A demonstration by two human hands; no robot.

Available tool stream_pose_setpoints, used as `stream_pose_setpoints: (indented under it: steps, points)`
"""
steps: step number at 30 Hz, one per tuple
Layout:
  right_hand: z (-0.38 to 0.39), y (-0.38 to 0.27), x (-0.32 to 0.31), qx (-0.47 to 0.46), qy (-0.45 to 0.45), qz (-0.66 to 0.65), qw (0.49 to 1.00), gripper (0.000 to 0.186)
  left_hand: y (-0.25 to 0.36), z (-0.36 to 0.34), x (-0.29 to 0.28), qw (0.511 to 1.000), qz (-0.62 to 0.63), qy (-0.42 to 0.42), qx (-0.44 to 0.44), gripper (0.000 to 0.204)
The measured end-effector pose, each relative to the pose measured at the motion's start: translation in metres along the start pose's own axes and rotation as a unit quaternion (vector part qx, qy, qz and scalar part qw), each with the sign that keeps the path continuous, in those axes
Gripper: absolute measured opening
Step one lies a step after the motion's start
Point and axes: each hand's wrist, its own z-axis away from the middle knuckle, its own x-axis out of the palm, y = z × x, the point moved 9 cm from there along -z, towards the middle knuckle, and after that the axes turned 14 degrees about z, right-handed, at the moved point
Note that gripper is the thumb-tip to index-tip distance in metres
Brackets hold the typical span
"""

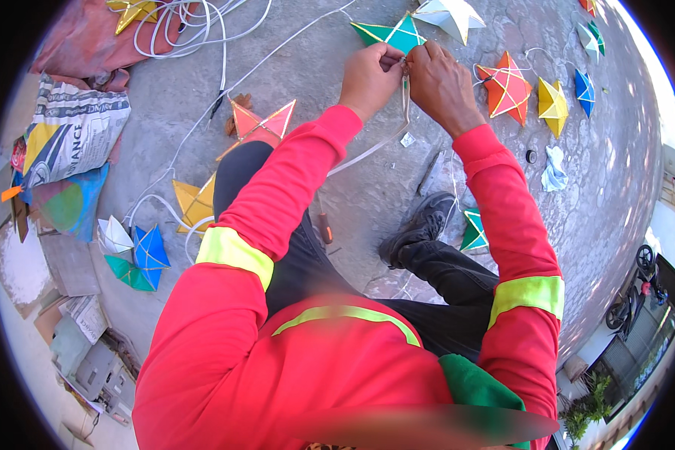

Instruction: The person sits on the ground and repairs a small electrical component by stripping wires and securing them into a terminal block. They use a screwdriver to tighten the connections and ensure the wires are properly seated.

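Observation:
My left hand (369,79) and my right hand (441,84) meet fingertip to fingertip at the top middle, both closed in a pinch. Between them is the end of a white flat electric wire (365,155), which hangs down and runs off behind my left sleeve. Small details at the pinched end are hidden by my fingers. Just beyond my fingertips lies a green star lantern (388,32) with gold edging, and a white star lantern (451,16) is beside it.
Right of my hands lie a red-orange star (507,88), yellow star (553,107) and blue star (585,93). A pink star (264,124) is by my knee, a screwdriver (325,229) between my legs. Coiled white wire (191,26) and a sack (79,131) sit at left.

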Motion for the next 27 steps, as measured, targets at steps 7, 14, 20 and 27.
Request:
stream_pose_setpoints:
  steps: [7,14,20,27]
  points:
    - [0.026,0.032,0.062,0.334,-0.055,-0.468,0.816,0.029,0.005,-0.002,-0.003,0.999,-0.004,0.012,0.05,0.012]
    - [0.037,0.044,0.07,0.349,0.019,-0.652,0.673,0.032,-0.025,-0.006,0.003,0.973,0.198,-0.047,-0.11,0.016]
    - [0.032,0.028,0.073,0.311,-0.084,-0.695,0.643,0.033,-0.027,-0.006,0.007,0.965,0.227,-0.068,-0.113,0.016]
    - [0.033,0.026,0.073,0.301,-0.079,-0.71,0.631,0.029,-0.03,-0.006,0.008,0.955,0.26,-0.074,-0.124,0.017]
